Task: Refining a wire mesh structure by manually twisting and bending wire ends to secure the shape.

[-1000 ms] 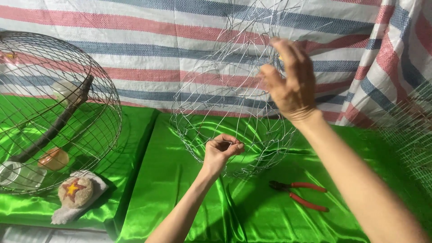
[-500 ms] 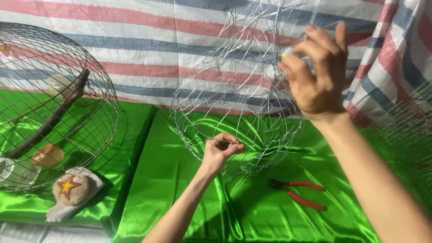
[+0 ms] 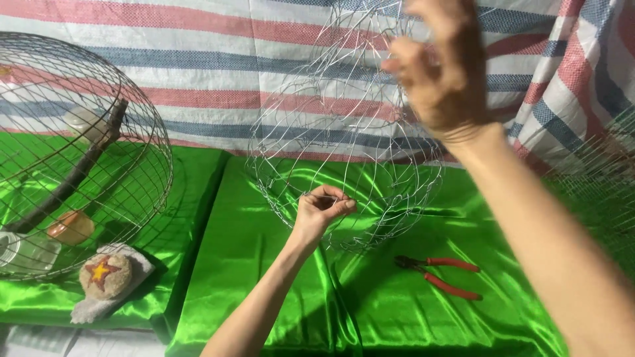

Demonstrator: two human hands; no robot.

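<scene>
Far left: finished round dome cage of thin wire sits on the bench covered in shiny green satin cloth; inside it a dark wooden stick perch leaning diagonally, a small orange plastic cup and a clear cup low at the edge. Just in front of the cage, a round tan ball with a red-and-yellow star rests on a white rag. Centre: half-built open wire frame, silvery and basket-shaped, stands above the green cloth in front of a red, white and blue striped tarp backdrop. Left hand is at the frame's lower rim, grip narrow, fingertips pinched shut on a wire strand there. Right of that, red-handled pliers lie flat on the cloth, apart from both hands. Right hand is raised at the frame's upper right, blurred, fingers curled against the top wires; cannot tell if its grip actually clamps a wire or just touches. Far right edge: another piece of wire mesh, partly out of view.
</scene>
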